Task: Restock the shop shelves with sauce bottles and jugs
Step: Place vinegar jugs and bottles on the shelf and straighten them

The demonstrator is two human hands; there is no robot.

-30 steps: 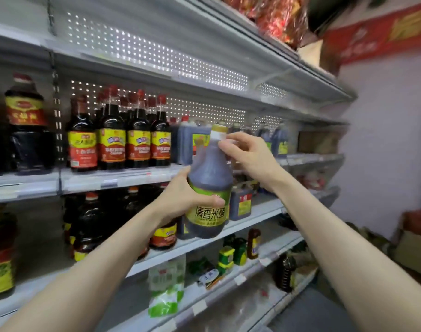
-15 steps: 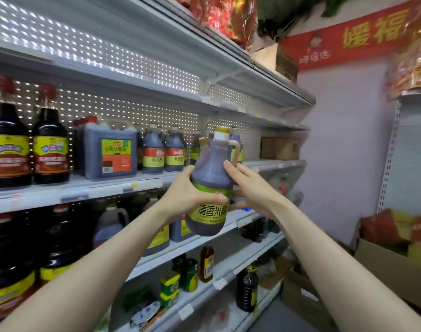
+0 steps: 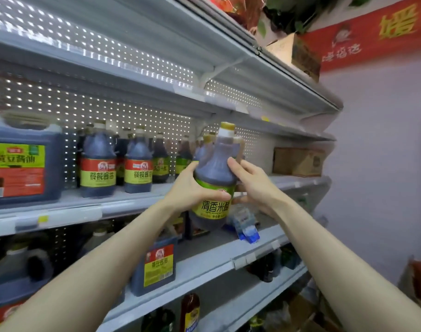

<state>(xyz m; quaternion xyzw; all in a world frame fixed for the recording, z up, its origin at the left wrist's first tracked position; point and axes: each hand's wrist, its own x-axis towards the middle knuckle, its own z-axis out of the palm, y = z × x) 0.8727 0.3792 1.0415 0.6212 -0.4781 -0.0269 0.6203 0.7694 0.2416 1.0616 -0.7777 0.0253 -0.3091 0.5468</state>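
The left hand's (image 3: 192, 190) fingers (image 3: 189, 167) were curled round the jug's (image 3: 213, 168) left side, the thumb clamped across the top of its label. The right hand (image 3: 255, 185) gripped the other side, thumb pressed on the dark shoulder, its fingers wrapped behind and mostly hidden. Between the two hands the jug was nearly upright in the air, in front of the shelf (image 3: 61, 212) edge and not resting on it. It held dark liquid under a yellow cap (image 3: 227, 127), and its green label read 清香米醋. Behind it on the shelf stood green-label jugs (image 3: 160, 164). Left of those, two red-label jugs (image 3: 98, 168) read 餐餐酱油, and a big square jug (image 3: 20, 164) at the far left read 黄豆酱油. A box (image 3: 298, 161) sat at the shelf's right end. One shelf down, a small square jug (image 3: 159, 264) also read 黄豆酱油, with blue packets (image 3: 245, 226) near it. A red banner (image 3: 372, 32) hung on the wall, its yellow writing cut off.
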